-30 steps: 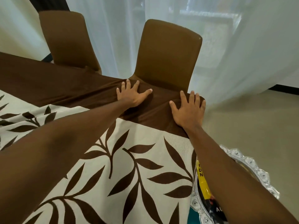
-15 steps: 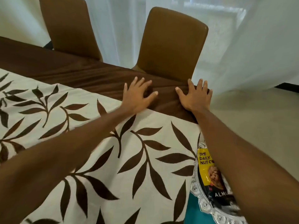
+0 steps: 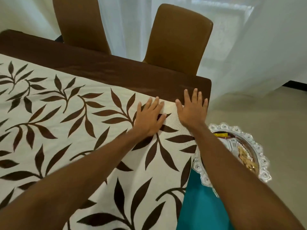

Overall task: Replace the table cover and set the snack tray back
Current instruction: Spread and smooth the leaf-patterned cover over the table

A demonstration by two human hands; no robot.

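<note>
The table cover (image 3: 69,123) is cream with dark brown leaves and a plain brown border along the far edge. It lies spread over the table. My left hand (image 3: 149,117) presses flat on the cream part near the far right corner, fingers straight. My right hand (image 3: 192,110) lies flat beside it, fingertips on the brown border. The snack tray (image 3: 259,151), silver with a scalloped rim, sits low beside the table at the right, partly hidden under my right forearm, with snack packets in it.
Two brown chairs (image 3: 176,40) stand pushed in at the far side of the table. White sheer curtains (image 3: 249,47) hang behind them and reach the beige floor (image 3: 265,110). A teal cloth (image 3: 199,201) shows under the tray at the table's right edge.
Both hands have slid back toward me from the brown border onto the cream part of the cover. The view has shifted, so more of the tray and the table corner shows.
</note>
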